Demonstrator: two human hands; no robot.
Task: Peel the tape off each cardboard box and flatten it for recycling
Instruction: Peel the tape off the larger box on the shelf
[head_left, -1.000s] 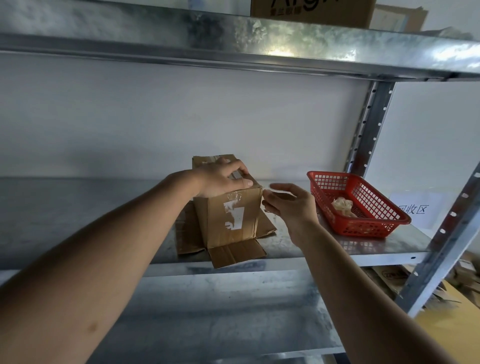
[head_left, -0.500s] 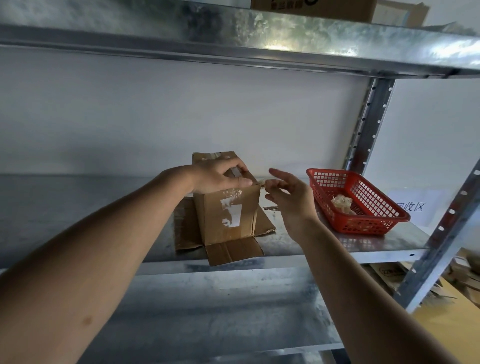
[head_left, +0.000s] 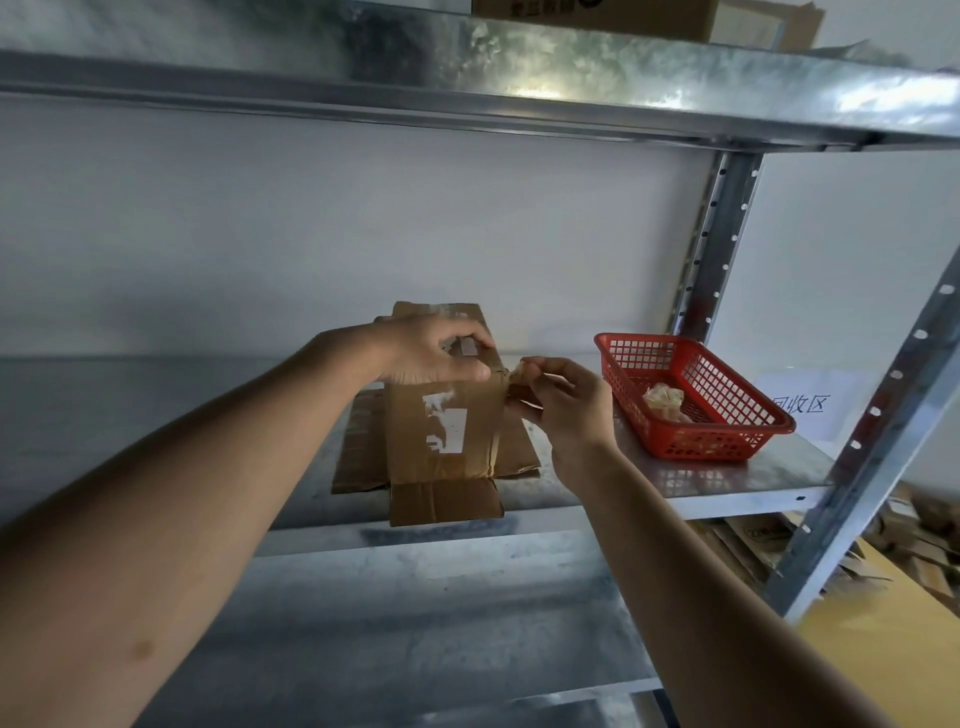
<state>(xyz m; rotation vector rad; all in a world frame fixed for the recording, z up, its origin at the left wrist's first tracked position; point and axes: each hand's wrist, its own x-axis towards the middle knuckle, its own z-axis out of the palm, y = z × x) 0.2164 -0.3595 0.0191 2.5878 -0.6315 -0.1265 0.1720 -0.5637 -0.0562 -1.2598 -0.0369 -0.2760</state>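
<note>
Galvanized steel shelving unit: middle shelf, upper shelf catching a bright glare, lower shelf, perforated uprights. Plain white wall behind. White paper sign with handwritten characters at right. Dim, cool light.

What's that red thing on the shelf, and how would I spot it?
Look along the metal shelf to its right end, beside the upright post. The red basket sits there, right of the cardboard box. It is the only bright, mesh-sided item, with crumpled tape inside.
</note>
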